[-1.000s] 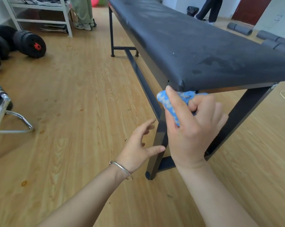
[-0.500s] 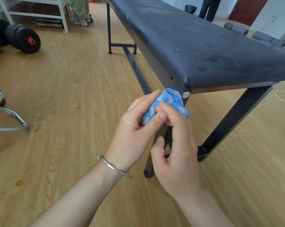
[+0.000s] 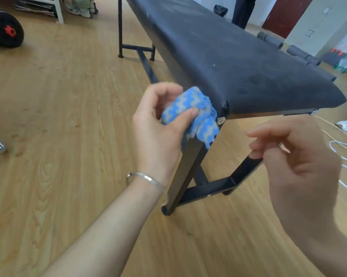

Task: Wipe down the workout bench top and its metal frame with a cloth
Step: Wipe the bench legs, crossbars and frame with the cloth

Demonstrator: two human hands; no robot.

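Wood-plank floor (image 3: 68, 96) all round; weight plate (image 3: 5, 31) at 10 o'clock, white cord (image 3: 340, 144) at 3 o'clock.

Cloth (image 3: 190, 110) sat bunched against the near corner of the worktop (image 3: 238, 62), just above the near leg (image 3: 186, 170) and beside a bolt (image 3: 221, 120). Left hand (image 3: 158, 126) held it, thumb pinching the wad against curled fingers (image 3: 164, 90). A loose tail hung toward 5 o'clock over the leg.

Right hand (image 3: 294, 156), at 3 o'clock of the cloth, held nothing, fingers loosely curled, released. Whether they touched the far leg (image 3: 246, 166) could not be told.

Handling, judged: cloth light, soft, limp; will crumple, not slide. Best gripped as a wad in the palm, tail tucked in.

Looks: cloth blue with pale zigzag stripes, fluffy. Worktop black, padded, with dull patches and specks near the end. Frame (image 3: 208, 187) black, glossy, probably slick under the cloth.
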